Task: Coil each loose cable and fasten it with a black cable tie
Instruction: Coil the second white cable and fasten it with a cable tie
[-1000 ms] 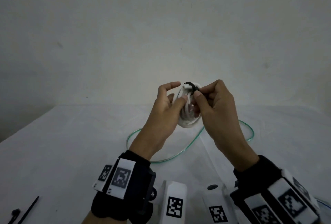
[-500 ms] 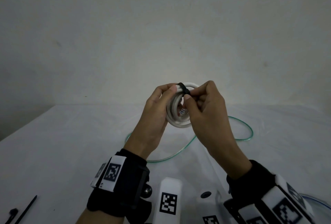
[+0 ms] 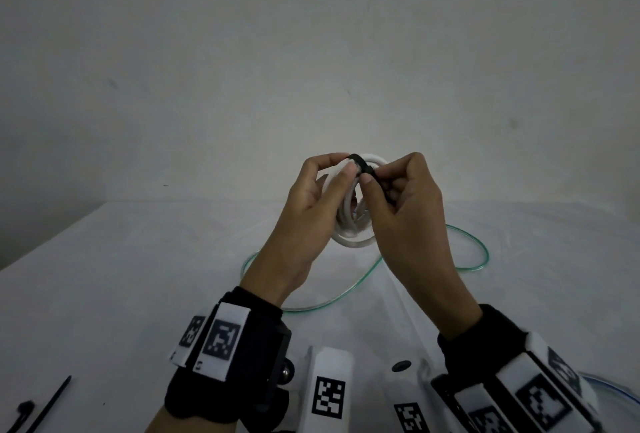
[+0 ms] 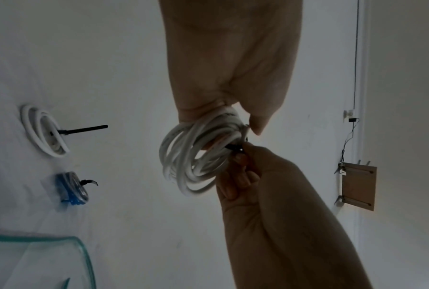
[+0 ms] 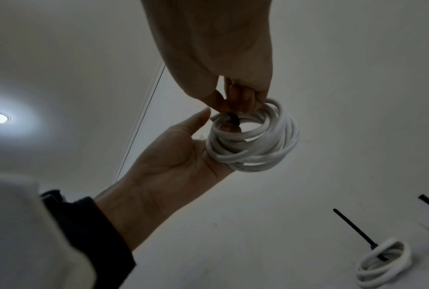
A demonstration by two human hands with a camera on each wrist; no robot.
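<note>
On the near left edge of the tabletop (image 3: 104, 294) lie spare ties (image 3: 45, 405), loose and well apart from the work. Above the middle of the tabletop, the left hand (image 3: 311, 211) is raised with wrist low and fingers pointing up and away, holding the white coil (image 3: 353, 232) in the air: its fingers curl round the bundled turns and its thumb presses near the top of the ring. The coil stands roughly upright, its ring hanging down between the two hands, so its opening faces sideways from one hand toward the other. Over the top of the ring, between the two thumbs, runs the black cable tie (image 3: 360, 164), its band crossing the turns. To the right, the right hand (image 3: 405, 211) mirrors the left, wrist low, fingers bent inward; its thumb and forefinger pinch the tie just beside the coil, and the free tail seems to run down into its palm. Both hands touch the coil's top, but the right is the one on the tie, so I judge the tightening pull falls to it, drawn away from the left. Behind, a green tube (image 3: 467, 252) lies loose on the tabletop, not yet coiled
</note>
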